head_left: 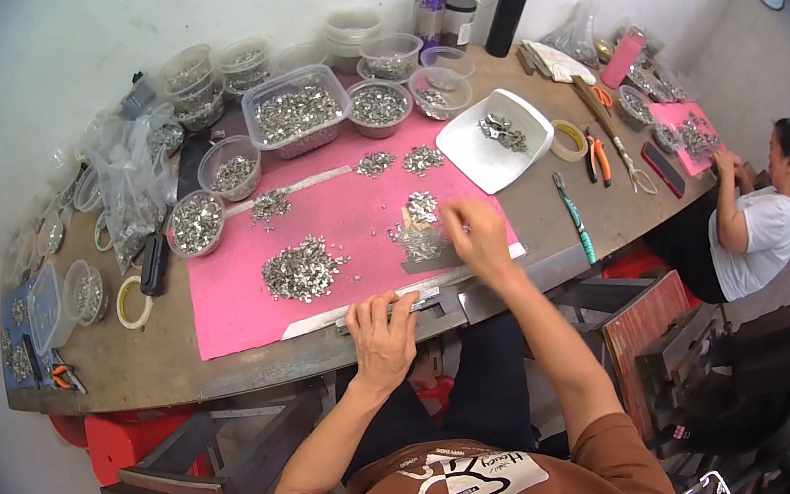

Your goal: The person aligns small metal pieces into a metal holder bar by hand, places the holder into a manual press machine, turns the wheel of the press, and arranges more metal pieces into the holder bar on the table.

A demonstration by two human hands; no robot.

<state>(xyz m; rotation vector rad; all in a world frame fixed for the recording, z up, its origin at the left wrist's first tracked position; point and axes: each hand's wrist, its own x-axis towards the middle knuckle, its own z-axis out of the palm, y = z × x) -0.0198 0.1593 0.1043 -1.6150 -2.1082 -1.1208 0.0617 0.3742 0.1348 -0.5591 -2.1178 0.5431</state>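
At the front edge of the table, the fingers of my left hand (385, 337) curl over a narrow metal bar (425, 298) and press it down. My right hand (478, 238) hovers beside a small heap of silvery metal pieces (423, 241), its fingers drawn together; whatever they hold is hidden. Just behind lies a smaller heap (422, 207) of the same pieces. A larger heap of metal pieces (302, 270) spreads to the left on the pink mat (233, 315), which is taped down along its front.
A white scoop-shaped tray (475, 157) with metal pieces stands behind my right hand. Clear tubs of pieces, including a square tub (297, 109), line the back. Orange-handled pliers (597, 158), a tape roll (567, 142) and a teal-handled tool (575, 220) lie rightward. A co-worker (758, 206) sits at far right.
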